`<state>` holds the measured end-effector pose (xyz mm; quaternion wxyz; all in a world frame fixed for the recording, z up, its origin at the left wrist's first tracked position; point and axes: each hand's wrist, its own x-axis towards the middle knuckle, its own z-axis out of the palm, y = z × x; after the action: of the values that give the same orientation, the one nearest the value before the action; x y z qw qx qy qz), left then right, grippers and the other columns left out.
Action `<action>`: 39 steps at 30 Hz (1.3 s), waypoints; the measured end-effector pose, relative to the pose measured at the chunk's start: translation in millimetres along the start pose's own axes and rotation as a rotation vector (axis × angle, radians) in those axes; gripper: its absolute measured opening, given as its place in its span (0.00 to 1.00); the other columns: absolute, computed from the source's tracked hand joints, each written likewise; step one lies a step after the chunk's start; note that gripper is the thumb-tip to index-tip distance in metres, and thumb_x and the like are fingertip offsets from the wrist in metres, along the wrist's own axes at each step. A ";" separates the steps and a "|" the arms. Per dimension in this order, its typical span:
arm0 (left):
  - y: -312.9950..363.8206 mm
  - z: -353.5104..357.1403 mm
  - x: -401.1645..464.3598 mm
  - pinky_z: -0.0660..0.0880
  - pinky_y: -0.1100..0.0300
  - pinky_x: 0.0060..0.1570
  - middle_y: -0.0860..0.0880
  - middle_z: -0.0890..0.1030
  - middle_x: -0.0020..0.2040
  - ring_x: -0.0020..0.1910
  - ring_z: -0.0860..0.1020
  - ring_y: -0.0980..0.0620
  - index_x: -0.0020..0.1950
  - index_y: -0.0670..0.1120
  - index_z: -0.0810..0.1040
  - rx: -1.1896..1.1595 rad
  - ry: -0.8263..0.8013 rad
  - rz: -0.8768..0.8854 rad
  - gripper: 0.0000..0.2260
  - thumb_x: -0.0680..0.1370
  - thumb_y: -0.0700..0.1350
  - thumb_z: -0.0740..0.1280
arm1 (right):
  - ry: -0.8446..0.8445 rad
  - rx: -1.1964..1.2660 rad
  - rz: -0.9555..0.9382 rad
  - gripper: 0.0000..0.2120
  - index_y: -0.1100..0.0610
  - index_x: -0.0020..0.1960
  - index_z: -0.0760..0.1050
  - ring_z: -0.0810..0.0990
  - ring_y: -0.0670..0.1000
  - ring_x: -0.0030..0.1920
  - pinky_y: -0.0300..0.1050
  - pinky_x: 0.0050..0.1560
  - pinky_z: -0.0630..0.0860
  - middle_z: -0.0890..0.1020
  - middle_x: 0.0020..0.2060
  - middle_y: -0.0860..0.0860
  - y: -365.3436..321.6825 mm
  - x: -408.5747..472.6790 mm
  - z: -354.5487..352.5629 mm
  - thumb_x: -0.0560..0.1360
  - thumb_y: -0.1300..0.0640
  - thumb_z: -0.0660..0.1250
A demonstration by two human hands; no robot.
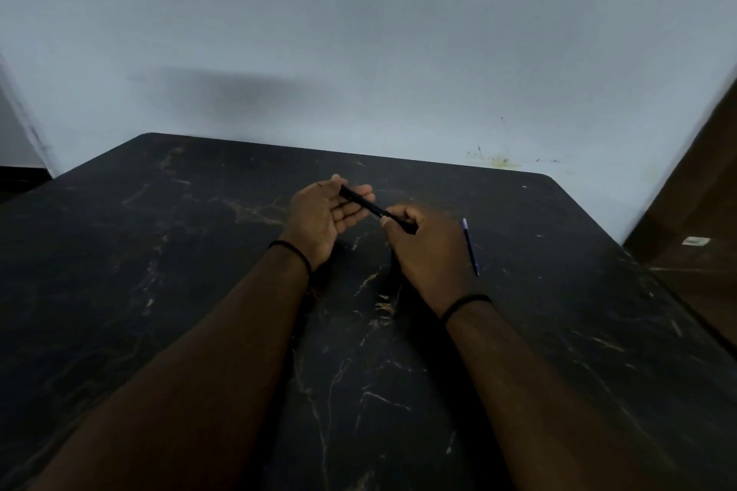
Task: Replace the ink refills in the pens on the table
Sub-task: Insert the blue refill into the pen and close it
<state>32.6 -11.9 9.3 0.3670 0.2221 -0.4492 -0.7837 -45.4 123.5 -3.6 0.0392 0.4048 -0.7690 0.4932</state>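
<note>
A dark table [199, 251] with pale, marble-like veins fills the lower part of the view, its far edge set against a plain light wall [359, 32]. The wall carries small dark and yellowish specks just above the table's far right corner. To the right of the table stands a brown wooden surface [698, 191] with a small pale sticker [696, 240]; any print on it is too small to read.

Above the middle of the table, the left hand [323, 217] lies palm up with its fingers relaxed, the far end of a black pen [373, 207] resting across them. The right hand [426, 247] pinches the pen's near end between thumb and curled fingers. A blue pen [470, 247] lies on the table just right of the right hand. Each wrist wears a dark band. No writing can be read on either pen.
</note>
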 end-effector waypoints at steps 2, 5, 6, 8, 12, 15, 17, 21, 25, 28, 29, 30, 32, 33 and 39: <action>-2.1 3.9 -3.2 0.79 0.60 0.32 0.40 0.85 0.42 0.35 0.85 0.49 0.52 0.41 0.72 0.268 0.034 0.089 0.09 0.85 0.45 0.57 | -0.005 -0.015 -0.005 0.06 0.49 0.51 0.83 0.81 0.43 0.44 0.44 0.51 0.80 0.85 0.43 0.44 1.3 1.0 1.0 0.77 0.52 0.69; -5.7 11.1 -6.5 0.67 0.67 0.20 0.42 0.81 0.33 0.20 0.73 0.56 0.52 0.39 0.72 0.487 0.082 0.188 0.09 0.84 0.43 0.57 | -0.012 -0.009 -0.013 0.06 0.51 0.50 0.83 0.82 0.44 0.43 0.47 0.49 0.80 0.85 0.42 0.45 2.2 2.9 3.5 0.77 0.52 0.68; -6.0 12.4 -6.7 0.66 0.67 0.20 0.42 0.80 0.32 0.19 0.71 0.57 0.52 0.38 0.72 0.499 0.080 0.199 0.09 0.84 0.42 0.56 | -0.012 0.008 -0.004 0.06 0.52 0.49 0.83 0.82 0.45 0.42 0.49 0.48 0.80 0.84 0.41 0.46 2.1 3.4 4.7 0.77 0.53 0.68; -5.2 13.0 -6.7 0.65 0.68 0.21 0.43 0.78 0.32 0.20 0.69 0.57 0.52 0.39 0.73 0.520 0.072 0.205 0.09 0.85 0.42 0.56 | -0.008 0.052 0.021 0.05 0.52 0.46 0.82 0.82 0.48 0.41 0.52 0.46 0.80 0.83 0.38 0.47 1.6 4.0 6.9 0.77 0.53 0.68; -5.0 12.0 -5.2 0.61 0.65 0.24 0.46 0.72 0.30 0.24 0.65 0.56 0.53 0.41 0.73 0.515 0.035 0.172 0.10 0.85 0.43 0.54 | 0.005 0.091 0.069 0.06 0.52 0.43 0.81 0.81 0.48 0.39 0.53 0.45 0.80 0.83 0.36 0.47 1.7 5.1 9.8 0.77 0.53 0.68; -6.9 11.6 -3.6 0.59 0.61 0.27 0.47 0.70 0.30 0.26 0.63 0.54 0.53 0.42 0.72 0.517 0.004 0.154 0.10 0.85 0.43 0.53 | 0.013 0.129 0.100 0.06 0.52 0.42 0.80 0.82 0.49 0.38 0.54 0.44 0.81 0.83 0.35 0.47 1.9 6.1 10.1 0.76 0.53 0.68; -8.0 11.0 -2.6 0.59 0.60 0.28 0.48 0.69 0.30 0.27 0.62 0.54 0.52 0.42 0.72 0.512 -0.006 0.151 0.10 0.85 0.43 0.53 | 0.012 0.130 0.105 0.06 0.52 0.41 0.80 0.81 0.49 0.37 0.54 0.43 0.80 0.82 0.34 0.47 1.5 6.3 10.5 0.76 0.54 0.68; -9.1 9.6 -1.5 0.59 0.61 0.28 0.49 0.68 0.30 0.27 0.62 0.54 0.51 0.42 0.71 0.516 -0.033 0.152 0.09 0.85 0.43 0.53 | 0.015 0.163 0.119 0.06 0.53 0.40 0.80 0.80 0.49 0.36 0.52 0.42 0.79 0.82 0.33 0.47 0.0 6.5 10.8 0.75 0.56 0.69; -11.0 8.3 0.9 0.60 0.61 0.27 0.50 0.68 0.30 0.26 0.62 0.55 0.51 0.43 0.71 0.501 -0.062 0.161 0.09 0.85 0.44 0.53 | 0.002 0.216 0.184 0.06 0.54 0.42 0.81 0.80 0.50 0.36 0.53 0.42 0.79 0.82 0.34 0.49 -0.9 7.6 7.6 0.76 0.55 0.69; -13.1 7.9 4.0 0.61 0.62 0.27 0.50 0.68 0.29 0.26 0.63 0.56 0.49 0.44 0.71 0.508 -0.056 0.164 0.10 0.85 0.45 0.53 | -0.010 0.230 0.186 0.06 0.55 0.42 0.82 0.79 0.49 0.35 0.54 0.42 0.79 0.82 0.33 0.49 -4.0 6.8 6.7 0.76 0.55 0.69; -13.9 8.3 4.6 0.62 0.63 0.26 0.51 0.69 0.29 0.25 0.63 0.57 0.48 0.45 0.71 0.506 -0.059 0.166 0.10 0.85 0.45 0.53 | -0.007 0.234 0.181 0.06 0.55 0.42 0.82 0.78 0.49 0.35 0.54 0.42 0.79 0.81 0.33 0.49 -5.2 6.4 6.4 0.76 0.56 0.68; -14.8 8.9 5.2 0.62 0.63 0.25 0.51 0.69 0.28 0.24 0.63 0.57 0.48 0.45 0.71 0.502 -0.063 0.166 0.10 0.85 0.45 0.53 | -0.003 0.237 0.180 0.06 0.55 0.42 0.81 0.78 0.49 0.35 0.53 0.42 0.78 0.81 0.32 0.49 -6.0 6.0 5.8 0.77 0.56 0.68; -15.1 8.9 4.8 0.62 0.64 0.25 0.52 0.69 0.28 0.24 0.63 0.57 0.49 0.44 0.71 0.494 -0.075 0.165 0.10 0.85 0.45 0.53 | 0.002 0.228 0.182 0.06 0.56 0.42 0.81 0.78 0.48 0.35 0.52 0.41 0.78 0.80 0.32 0.49 -7.4 4.9 3.9 0.77 0.57 0.68; -14.9 8.4 4.0 0.62 0.64 0.24 0.52 0.69 0.27 0.24 0.63 0.57 0.49 0.44 0.71 0.486 -0.085 0.168 0.10 0.85 0.45 0.54 | 0.003 0.221 0.181 0.06 0.56 0.42 0.81 0.78 0.48 0.35 0.51 0.41 0.78 0.81 0.32 0.49 -7.9 4.1 3.1 0.77 0.57 0.68; -16.6 7.7 -1.1 0.63 0.62 0.28 0.49 0.71 0.29 0.26 0.65 0.56 0.51 0.47 0.74 0.499 -0.157 0.202 0.09 0.85 0.45 0.55 | -0.078 0.065 0.066 0.10 0.59 0.42 0.77 0.80 0.56 0.40 0.51 0.43 0.76 0.81 0.36 0.55 -3.7 1.5 -2.6 0.78 0.54 0.67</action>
<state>21.9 -1.5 -1.2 0.3412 0.1984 -0.6752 -0.6232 -44.9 124.1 1.1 -0.0202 0.3990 -0.7665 0.5029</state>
